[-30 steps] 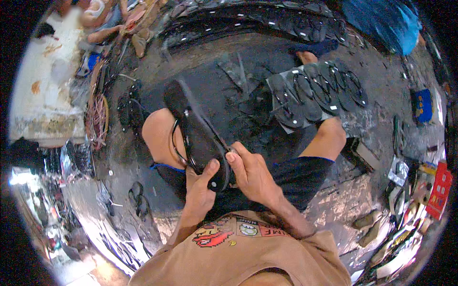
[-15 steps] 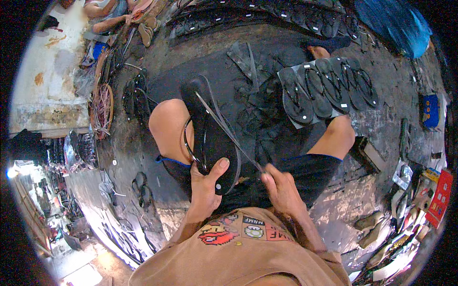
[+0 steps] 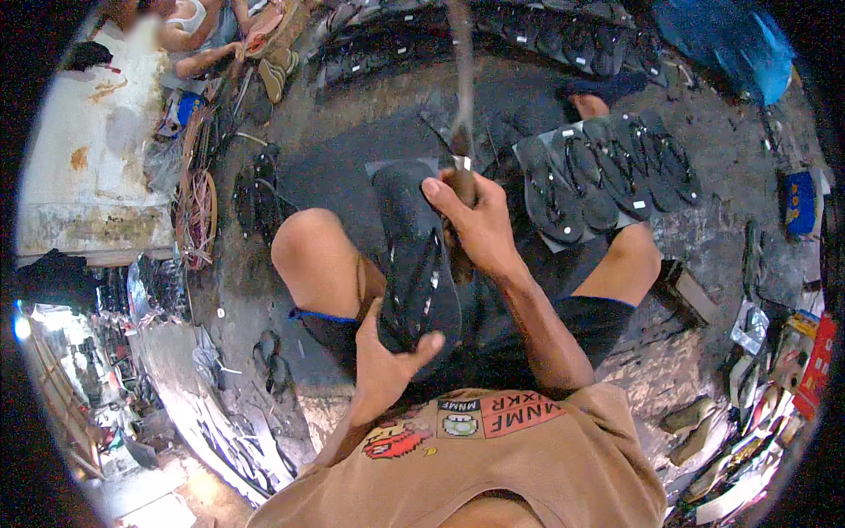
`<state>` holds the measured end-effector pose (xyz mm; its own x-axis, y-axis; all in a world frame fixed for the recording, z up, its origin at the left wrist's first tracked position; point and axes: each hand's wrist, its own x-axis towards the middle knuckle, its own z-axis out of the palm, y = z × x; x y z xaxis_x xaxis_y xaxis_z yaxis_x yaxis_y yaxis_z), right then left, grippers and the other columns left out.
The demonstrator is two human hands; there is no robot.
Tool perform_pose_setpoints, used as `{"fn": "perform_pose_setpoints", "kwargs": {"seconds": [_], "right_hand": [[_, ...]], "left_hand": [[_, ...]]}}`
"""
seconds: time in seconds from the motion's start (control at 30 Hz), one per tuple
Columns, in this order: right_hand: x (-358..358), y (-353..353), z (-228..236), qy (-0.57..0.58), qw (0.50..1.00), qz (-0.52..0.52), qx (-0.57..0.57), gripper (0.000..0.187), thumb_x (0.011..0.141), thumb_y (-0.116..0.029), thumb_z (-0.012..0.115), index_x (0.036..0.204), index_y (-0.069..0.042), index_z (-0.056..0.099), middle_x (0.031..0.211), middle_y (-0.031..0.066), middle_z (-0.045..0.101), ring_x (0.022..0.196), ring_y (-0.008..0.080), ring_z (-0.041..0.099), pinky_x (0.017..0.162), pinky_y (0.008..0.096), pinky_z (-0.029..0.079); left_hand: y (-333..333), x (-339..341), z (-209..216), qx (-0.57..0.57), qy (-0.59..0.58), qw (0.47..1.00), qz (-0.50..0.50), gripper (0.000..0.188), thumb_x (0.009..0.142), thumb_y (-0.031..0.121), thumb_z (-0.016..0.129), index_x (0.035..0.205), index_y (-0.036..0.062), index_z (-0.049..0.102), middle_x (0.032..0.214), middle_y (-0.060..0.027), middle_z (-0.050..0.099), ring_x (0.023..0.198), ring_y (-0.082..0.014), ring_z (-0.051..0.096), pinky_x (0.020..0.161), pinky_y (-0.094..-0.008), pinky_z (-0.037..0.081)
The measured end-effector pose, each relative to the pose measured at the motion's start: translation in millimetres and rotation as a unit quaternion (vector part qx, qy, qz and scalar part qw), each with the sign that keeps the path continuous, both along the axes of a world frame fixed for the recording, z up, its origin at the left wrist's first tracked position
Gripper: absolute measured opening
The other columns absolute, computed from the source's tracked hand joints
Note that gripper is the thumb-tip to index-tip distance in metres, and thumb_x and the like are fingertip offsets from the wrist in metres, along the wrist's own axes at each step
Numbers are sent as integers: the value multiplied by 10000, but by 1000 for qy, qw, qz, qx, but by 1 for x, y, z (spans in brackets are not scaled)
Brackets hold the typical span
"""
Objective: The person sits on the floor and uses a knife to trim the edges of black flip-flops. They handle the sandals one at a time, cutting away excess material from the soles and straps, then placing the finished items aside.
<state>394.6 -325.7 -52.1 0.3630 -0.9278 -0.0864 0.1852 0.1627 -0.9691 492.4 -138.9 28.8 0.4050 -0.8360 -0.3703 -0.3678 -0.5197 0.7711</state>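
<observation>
A black rubber flip-flop sandal with thin black straps point(image 3: 414, 260) lies lengthwise over the person's lap between the two bare knees, its toe end toward 12 o'clock and its heel end toward 6. The left hand point(image 3: 387, 370) wraps closed around the heel end at 6 o'clock of the sandal, thumb over the upper face and fingers under it. The right hand point(image 3: 480, 224) is clenched tight on the brown handle of a long, thin metal tool point(image 3: 461, 106), whose blurred shaft runs up toward 12 o'clock; the fist sits just beside the sandal's right edge near its toe end, with the thumb touching the sole. At 2 o'clock of the right hand, a row of finished black flip-flops laid side by side on a pale sheet point(image 3: 607, 172) lies on the dark, dirty floor point(image 3: 334, 150), partly crossed by the person's right shin. Along the top edge at 12 o'clock runs a longer line of dark sandals point(image 3: 493, 40). At 10 o'clock a coil of reddish wire point(image 3: 198, 211) rests by a white slab point(image 3: 79, 158), and another person sits beyond it. A blue plastic sheet point(image 3: 731, 40) lies at 1 o'clock, and mixed packets and scraps point(image 3: 775, 370) crowd the floor at 4 o'clock.
</observation>
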Motion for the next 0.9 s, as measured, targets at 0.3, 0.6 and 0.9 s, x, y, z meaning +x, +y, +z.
{"fn": "perform_pose_setpoints", "kwargs": {"seconds": [0.3, 0.6, 0.9], "right_hand": [[-53, 95, 65, 99, 991, -26, -91, 292, 1040, -250, 620, 1242, -43, 660, 727, 21, 630, 657, 79, 560, 584, 267, 439], [-157, 238, 23, 317, 939, 122, -45, 289, 1064, -305, 511, 1053, -35, 613, 726, 227, 590, 635, 435, 601, 594, 458, 463], [-114, 56, 68, 366, 876, 280, -141, 412, 1054, -392, 536, 1319, -83, 595, 735, 237, 646, 721, 467, 668, 654, 519, 504]], "left_hand": [[-50, 43, 19, -193, 203, 955, 95, 530, 1004, 362, 715, 1361, -4, 576, 1205, -58, 676, 1086, -124, 622, 986, -296, 489], [-31, 43, 23, -68, 311, 943, 101, 418, 1032, 388, 663, 1292, 61, 632, 1150, -8, 697, 1042, -102, 644, 922, -277, 507], [-35, 34, 28, -64, 302, 949, 63, 407, 1015, 233, 701, 1337, 34, 549, 1145, -27, 667, 1049, -132, 629, 950, -302, 507]]}}
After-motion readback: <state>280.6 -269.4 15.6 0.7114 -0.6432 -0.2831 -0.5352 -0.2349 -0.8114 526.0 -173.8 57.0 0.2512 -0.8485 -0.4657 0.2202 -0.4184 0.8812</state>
